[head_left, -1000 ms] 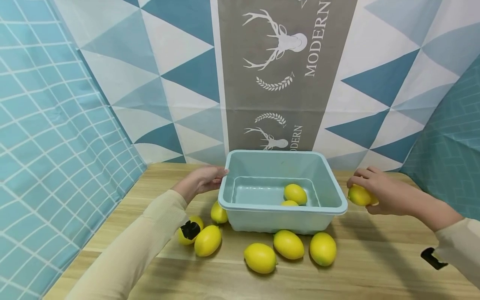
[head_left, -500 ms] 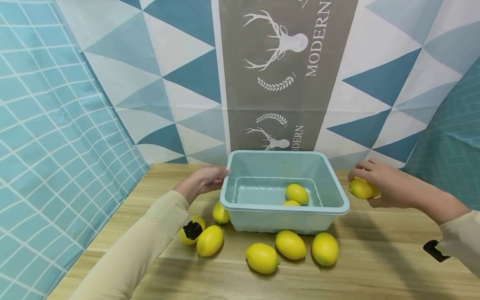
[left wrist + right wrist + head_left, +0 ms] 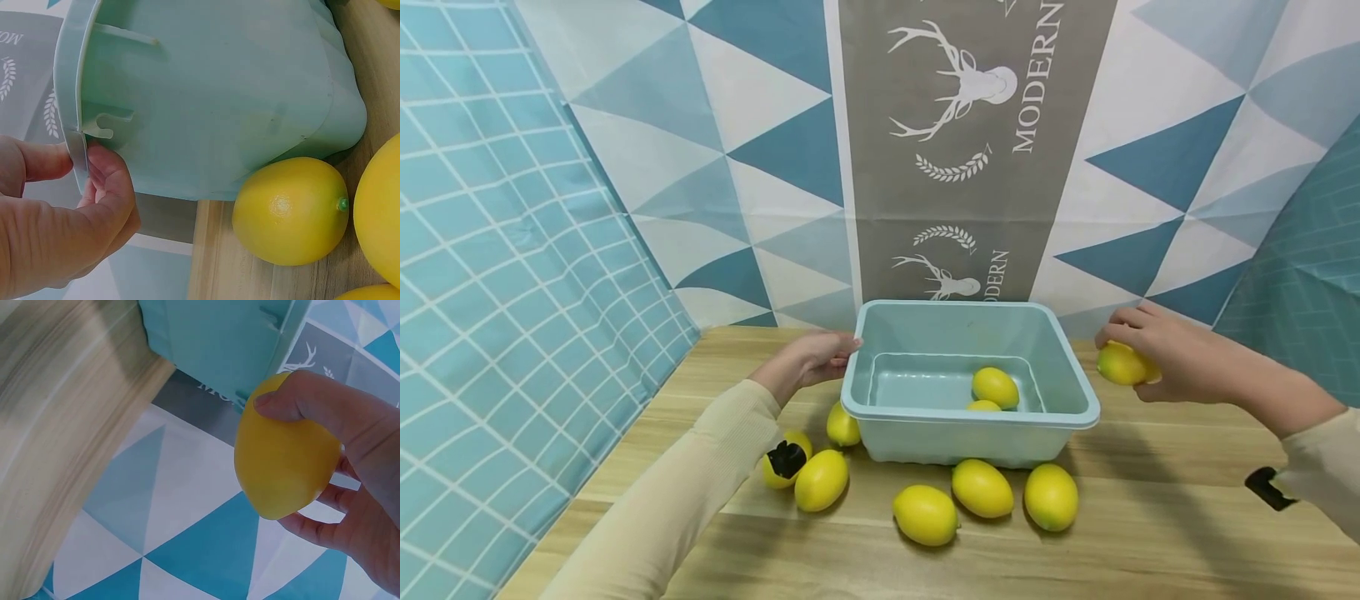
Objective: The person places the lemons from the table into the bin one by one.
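Note:
A light blue plastic basin (image 3: 970, 437) stands on the wooden table, with a lemon (image 3: 996, 388) and part of a second showing inside. My left hand (image 3: 808, 360) pinches the basin's left rim between thumb and fingers; the left wrist view shows the thumb on one side of the rim (image 3: 76, 150) and the curled fingers beneath it. To the right of the basin, my right hand (image 3: 1180, 354) grips a lemon (image 3: 1124, 364) above the table. In the right wrist view that lemon (image 3: 281, 450) sits between the thumb and the fingers.
In front of the basin lie a lemon (image 3: 926, 516), another lemon (image 3: 982, 488) and a third lemon (image 3: 1051, 497). Several more sit by its left side, including a lemon (image 3: 822, 481) beside my left sleeve (image 3: 677, 492). A patterned cloth (image 3: 947, 192) hangs behind the table (image 3: 1150, 533).
My right hand has risen a little with its lemon, staying to the right of the basin. My left hand keeps its hold on the rim.

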`<move>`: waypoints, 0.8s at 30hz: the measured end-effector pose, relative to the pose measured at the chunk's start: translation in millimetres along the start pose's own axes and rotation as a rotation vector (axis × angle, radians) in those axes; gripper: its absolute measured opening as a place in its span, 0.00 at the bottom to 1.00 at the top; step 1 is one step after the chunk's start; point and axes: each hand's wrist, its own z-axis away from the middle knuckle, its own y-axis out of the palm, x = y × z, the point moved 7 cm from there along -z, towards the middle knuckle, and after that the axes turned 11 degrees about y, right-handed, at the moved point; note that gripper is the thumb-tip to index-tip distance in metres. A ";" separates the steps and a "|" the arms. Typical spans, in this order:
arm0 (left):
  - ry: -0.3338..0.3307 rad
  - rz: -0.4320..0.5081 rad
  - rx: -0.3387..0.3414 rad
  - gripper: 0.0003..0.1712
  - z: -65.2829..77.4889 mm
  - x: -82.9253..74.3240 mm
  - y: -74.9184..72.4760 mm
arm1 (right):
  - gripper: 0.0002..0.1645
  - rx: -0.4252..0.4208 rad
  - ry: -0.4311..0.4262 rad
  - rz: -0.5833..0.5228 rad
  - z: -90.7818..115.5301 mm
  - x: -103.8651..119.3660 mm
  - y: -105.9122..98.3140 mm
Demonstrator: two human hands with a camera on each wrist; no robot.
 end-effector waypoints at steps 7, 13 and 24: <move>-0.002 -0.001 -0.012 0.24 0.1 0.5 -1.0 | 0.43 0.028 0.033 -0.020 -6.8 1.2 -4.1; -0.003 0.004 -0.011 0.24 -0.1 1.5 -0.6 | 0.43 0.035 0.030 -0.012 -8.0 1.6 -5.8; -0.016 -0.003 -0.004 0.25 0.6 -0.3 1.0 | 0.41 0.071 0.024 0.009 -18.4 3.8 -12.8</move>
